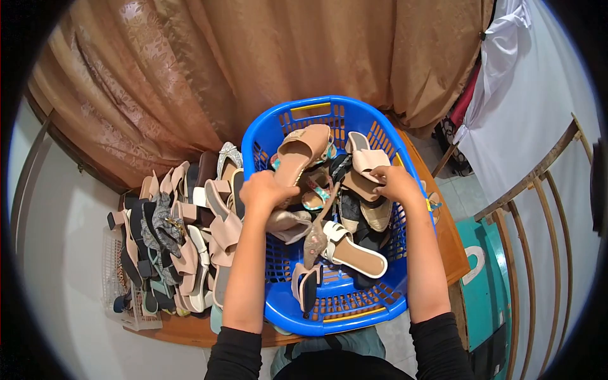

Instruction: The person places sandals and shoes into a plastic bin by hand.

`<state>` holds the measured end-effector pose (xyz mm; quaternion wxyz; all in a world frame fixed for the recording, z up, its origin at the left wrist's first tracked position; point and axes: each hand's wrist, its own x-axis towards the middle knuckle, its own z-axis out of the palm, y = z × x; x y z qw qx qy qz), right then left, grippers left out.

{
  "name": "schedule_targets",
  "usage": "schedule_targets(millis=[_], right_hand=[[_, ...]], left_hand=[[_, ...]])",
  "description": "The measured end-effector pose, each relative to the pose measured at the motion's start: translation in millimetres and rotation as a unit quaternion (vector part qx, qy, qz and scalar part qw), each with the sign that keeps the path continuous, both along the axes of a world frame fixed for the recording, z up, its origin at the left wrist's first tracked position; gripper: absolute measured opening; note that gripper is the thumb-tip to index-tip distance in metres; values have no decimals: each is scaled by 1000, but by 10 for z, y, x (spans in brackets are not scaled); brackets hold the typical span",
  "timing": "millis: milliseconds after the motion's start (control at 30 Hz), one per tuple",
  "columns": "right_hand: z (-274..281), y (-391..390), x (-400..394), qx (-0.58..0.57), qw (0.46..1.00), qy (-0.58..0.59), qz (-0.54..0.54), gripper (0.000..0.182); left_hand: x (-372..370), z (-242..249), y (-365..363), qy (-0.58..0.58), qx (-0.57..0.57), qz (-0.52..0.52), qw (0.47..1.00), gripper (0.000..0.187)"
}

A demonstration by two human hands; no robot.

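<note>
A blue plastic basket [297, 120] on a wooden table holds several sandals and slip-ons in beige, pink, white and black. My left hand [266, 193] is inside the basket, its fingers closed around a tan shoe with a hanging strap [286, 223]. My right hand [396, 183] grips the edge of a beige sandal [366, 159] near the basket's right wall. A tan slide [303, 151] lies at the back of the heap and a white flat sandal [354, 253] at the front.
Left of the basket, several shoes stand packed in rows [177, 234] on the wooden table [443, 221], some over a white wire rack [117, 278]. A brown curtain [253, 57] hangs behind. A wooden rail [538, 183] and a teal object [484, 272] are on the right.
</note>
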<state>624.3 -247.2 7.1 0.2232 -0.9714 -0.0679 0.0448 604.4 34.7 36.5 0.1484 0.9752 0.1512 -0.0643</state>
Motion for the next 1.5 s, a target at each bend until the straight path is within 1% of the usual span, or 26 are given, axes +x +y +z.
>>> schedule_targets(millis=[33,100,167,233,267,300,367,400,567,600,633,700,733,867,967,1000,1033,1100,1133,1167,1233,1300,1333,1367,1433,1500], right_hand=[[-12,11,2,1,1000,2,4,33],[-22,30,24,2,1000,-4,-13,32],[-82,85,35,-4,999,-51,0,26],[-60,264,-8,26,980,-194,27,20],[-38,382,-57,43,976,-209,38,16],[-134,464,-26,47,967,-237,80,16],[-199,716,-86,64,970,-197,124,16],[-275,852,-81,43,969,-190,152,18],[-848,1658,69,-76,939,-224,248,29],[-1015,1804,153,-181,924,-226,249,31],[-1096,1942,227,-215,934,-135,250,35],[-1429,2099,419,-247,933,-139,223,40],[-1503,2161,524,-264,934,-72,228,46],[-1487,2197,647,-184,954,-48,232,58],[-1370,2274,701,-194,960,-17,200,59],[-1409,2224,731,-74,973,-1,217,58],[-1590,2185,811,-78,973,2,218,58],[-2010,2142,1007,-75,947,-147,275,67],[-1315,1966,679,-188,894,-214,345,84],[-1058,1856,562,-147,912,-182,338,97],[-903,1583,514,-3,934,-186,306,88],[-663,1311,492,123,909,-248,313,75],[-592,1202,478,217,914,-210,273,67],[-503,1042,433,231,928,-186,224,65],[-488,771,378,379,902,-110,172,61],[-372,522,275,423,890,-79,152,56]], left_hand=[[-37,-31,36,2,1,4,1000,62],[-81,-106,88,-35,-75,27,996,61],[-53,-225,147,-58,-106,41,992,59],[16,-451,233,-151,-382,93,907,56],[-5,-484,216,-202,-394,87,892,55],[10,-483,221,-202,-393,86,893,55],[34,-514,232,-358,-308,41,880,56],[11,-491,231,-393,-249,31,885,59],[28,-467,220,-451,-121,33,884,62],[40,-477,202,-453,-121,34,882,62],[45,-486,177,-457,-121,35,881,63],[42,-485,133,-447,-119,41,886,65],[37,-482,120,-446,-119,41,886,66],[61,-516,125,-466,-111,38,877,67],[78,-506,150,-480,-118,31,869,68],[70,-502,158,-483,-119,36,867,68],[60,-500,161,-485,-121,42,865,68],[46,-486,174,-490,-124,53,861,67],[46,-485,186,-496,-127,61,857,67],[52,-491,197,-495,-129,66,857,67],[69,-509,205,-511,-135,79,845,67],[65,-504,206,-520,-137,89,838,66],[65,-500,210,-518,-143,94,838,65],[65,-493,213,-516,-148,98,838,64],[69,-491,224,-511,-158,104,839,62],[92,-531,238,-520,-153,109,833,62]])
